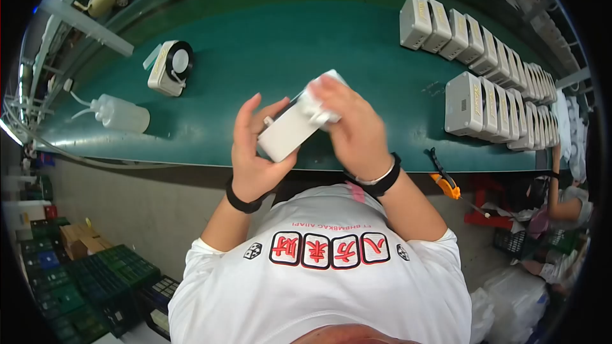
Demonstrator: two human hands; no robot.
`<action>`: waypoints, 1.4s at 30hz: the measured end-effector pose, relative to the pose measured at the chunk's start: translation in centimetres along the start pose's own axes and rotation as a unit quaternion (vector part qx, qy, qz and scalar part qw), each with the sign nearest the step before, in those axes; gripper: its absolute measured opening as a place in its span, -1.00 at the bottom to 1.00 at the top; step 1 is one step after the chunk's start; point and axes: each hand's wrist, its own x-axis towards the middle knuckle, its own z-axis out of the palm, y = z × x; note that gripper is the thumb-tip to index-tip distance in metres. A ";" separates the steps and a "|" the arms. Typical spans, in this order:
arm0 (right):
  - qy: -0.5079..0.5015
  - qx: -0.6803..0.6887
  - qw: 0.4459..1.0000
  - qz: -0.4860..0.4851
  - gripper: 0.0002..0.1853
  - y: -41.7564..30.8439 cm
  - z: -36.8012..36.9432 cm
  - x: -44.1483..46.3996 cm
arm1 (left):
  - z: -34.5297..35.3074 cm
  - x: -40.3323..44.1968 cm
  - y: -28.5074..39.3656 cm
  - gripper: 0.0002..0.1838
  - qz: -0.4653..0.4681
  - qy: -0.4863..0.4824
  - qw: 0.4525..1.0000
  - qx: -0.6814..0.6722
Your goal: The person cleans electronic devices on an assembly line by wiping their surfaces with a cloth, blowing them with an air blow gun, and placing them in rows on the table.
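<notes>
Over the front edge of the table, my left hand grips a white box-shaped device, its thumb underneath and fingers along the far side. The device is tilted, with a small white knob at its left side. My right hand, slightly blurred, is closed on a crumpled white cloth pressed against the device's upper end. The fingers and cloth hide that end. Both wrists wear black bands.
At the left stand a similar white device with a black round part and a clear squeeze bottle. Two rows of white devices line the right. An orange-handled cutter is at the front edge. Another person's arm shows far right.
</notes>
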 end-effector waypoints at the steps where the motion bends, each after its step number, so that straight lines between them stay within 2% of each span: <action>1: 0.033 0.072 0.991 0.109 -0.73 0.1 -0.2 -0.1 | -0.6 0.0 0.1 0.07 -0.024 0.002 0.999 -0.039; 2: 0.035 0.129 0.974 0.184 -0.75 0.5 -0.4 -0.5 | -1.3 -0.1 0.1 0.08 -0.050 0.005 0.996 -0.077; 4: 0.026 0.219 0.920 0.325 -0.78 2.3 -3.6 -1.0 | -0.4 0.6 -0.6 0.03 -0.144 0.023 0.945 -0.291; 5: 0.070 0.257 0.907 0.327 -0.79 2.3 -3.7 -1.0 | -1.0 0.8 -0.4 0.02 -0.194 0.023 0.892 -0.408; 7: 0.146 0.334 0.872 0.327 -0.80 2.0 -3.7 -0.8 | -1.6 0.5 -1.7 -0.04 -0.226 0.018 0.809 -0.543; 8: 0.156 0.328 0.870 0.333 -0.79 1.9 -4.0 -0.6 | -1.7 0.3 -2.6 -0.06 -0.237 0.017 0.759 -0.606; 11: 0.150 0.344 0.865 0.333 -0.79 2.0 -4.1 -0.1 | -1.9 -0.5 -4.2 -0.12 -0.263 -0.025 0.664 -0.700; 12: 0.149 0.334 0.868 0.335 -0.79 2.0 -4.0 0.0 | -1.5 -0.5 -4.3 -0.18 -0.254 -0.027 0.678 -0.689; 15: 0.155 0.336 0.876 0.310 -0.78 1.5 -3.7 0.9 | -0.2 -0.1 -3.8 -0.17 -0.224 -0.065 0.651 -0.723; 18: 0.159 0.335 0.887 0.275 -0.80 0.0 -3.0 2.7 | 0.1 -1.3 -4.9 -0.13 -0.253 -0.036 0.664 -0.703; 21: 0.033 0.322 0.920 0.221 -0.81 -0.4 -2.2 3.5 | 0.1 -1.7 -4.9 -0.09 -0.310 -0.009 0.692 -0.652; 22: -0.002 0.325 0.926 0.195 -0.81 -0.8 -1.4 3.7 | 0.1 -1.6 -4.6 -0.13 -0.331 0.010 0.717 -0.614; 23: -0.039 0.327 0.929 0.167 -0.80 -1.0 -0.7 3.8 | 0.0 -1.3 -4.3 -0.15 -0.346 0.025 0.711 -0.611; 25: -0.040 0.398 0.899 0.181 -0.78 -1.0 -0.4 3.4 | -0.3 -0.7 -4.1 -0.20 -0.376 0.057 0.699 -0.606; 26: -0.049 0.435 0.877 0.197 -0.78 -1.5 -1.1 3.2 | -0.6 -0.3 -4.4 -0.26 -0.369 0.054 0.656 -0.656; 28: -0.083 0.432 0.882 0.172 -0.78 -0.9 -1.7 2.5 | -1.3 0.4 -5.4 -0.37 -0.348 0.048 0.561 -0.749; 29: -0.093 0.388 0.900 0.173 -0.79 -0.5 -1.6 1.8 | -1.6 0.5 -5.7 -0.42 -0.335 0.046 0.510 -0.791; 30: -0.101 0.343 0.918 0.172 -0.79 -0.3 -1.4 1.3 | -0.9 1.4 -4.7 -0.41 -0.359 0.134 0.583 -0.716; 31: -0.108 0.296 0.934 0.169 -0.79 -0.3 -1.2 1.1 | -1.0 1.8 -4.7 -0.44 -0.372 0.115 0.536 -0.749; 32: -0.070 0.246 0.945 0.202 -0.81 -0.6 -1.2 1.1 | -1.0 2.1 -4.4 -0.45 -0.373 0.103 0.486 -0.783; 33: -0.027 0.277 0.930 0.239 -0.81 -0.4 -1.0 1.1 | -1.0 2.4 -4.1 -0.46 -0.373 0.090 0.435 -0.814; 34: 0.015 0.307 0.911 0.275 -0.82 0.0 -0.9 1.0 | -0.8 2.5 -3.7 -0.48 -0.381 0.100 0.474 -0.787; 35: 0.056 0.336 0.887 0.311 -0.82 0.3 -0.7 1.0 | -0.6 2.6 -3.4 -0.48 -0.386 0.100 0.458 -0.794; 37: 0.101 0.309 0.900 0.292 -0.83 0.5 -0.8 1.5 | -0.3 2.7 -3.0 -0.48 -0.394 0.101 0.425 -0.809; 40: 0.149 0.274 0.913 0.264 -0.84 0.0 -0.8 2.4 | 0.1 2.8 -2.9 -0.52 -0.420 0.136 0.346 -0.828; 41: 0.139 0.229 0.937 0.223 -0.84 -0.4 -0.3 2.5 | 0.3 2.8 -2.8 -0.53 -0.428 0.142 0.318 -0.834; 42: 0.128 0.182 0.958 0.181 -0.83 -0.8 0.2 2.6 | 0.5 2.8 -2.9 -0.53 -0.407 0.125 0.327 -0.844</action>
